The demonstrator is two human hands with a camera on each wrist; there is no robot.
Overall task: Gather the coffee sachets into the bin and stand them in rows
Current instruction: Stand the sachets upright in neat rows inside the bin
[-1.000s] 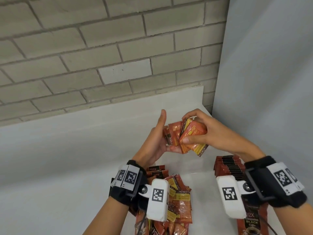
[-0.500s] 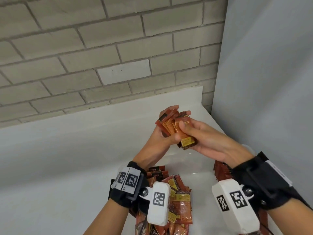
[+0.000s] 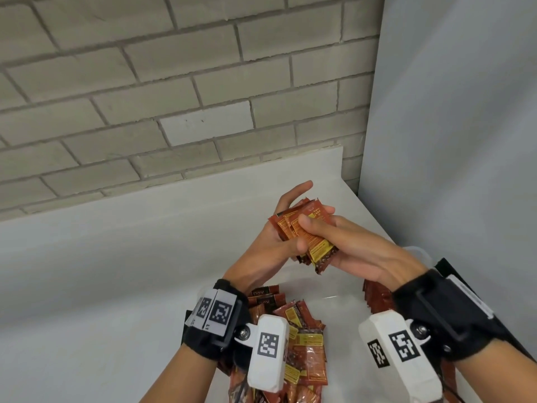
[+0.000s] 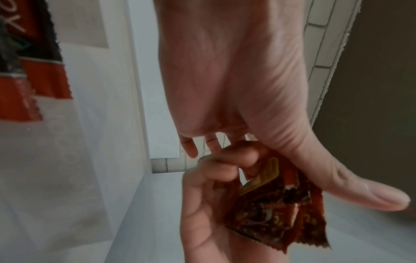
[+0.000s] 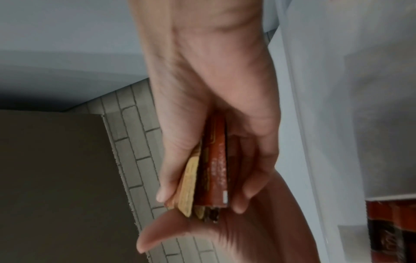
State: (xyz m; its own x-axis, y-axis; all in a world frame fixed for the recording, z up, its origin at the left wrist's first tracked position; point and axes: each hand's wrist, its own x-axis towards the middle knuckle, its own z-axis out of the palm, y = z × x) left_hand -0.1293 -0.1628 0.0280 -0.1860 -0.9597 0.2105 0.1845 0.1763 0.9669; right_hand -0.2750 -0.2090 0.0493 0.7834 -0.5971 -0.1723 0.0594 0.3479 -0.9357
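Above the bin (image 3: pixel 418 251), my right hand (image 3: pixel 348 248) pinches a stack of coffee sachets (image 3: pixel 308 237) against my flat, straight-fingered left hand (image 3: pixel 276 242); I should square their edges before standing them in the bin.

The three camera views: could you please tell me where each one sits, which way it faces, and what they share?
Head: worn on the head, looking forward and down at both wrists, the left hand and right hand.
Left wrist: looks along the left palm toward the brick wall.
Right wrist: looks along the right hand.
Shared: all three show the sachet bundle.
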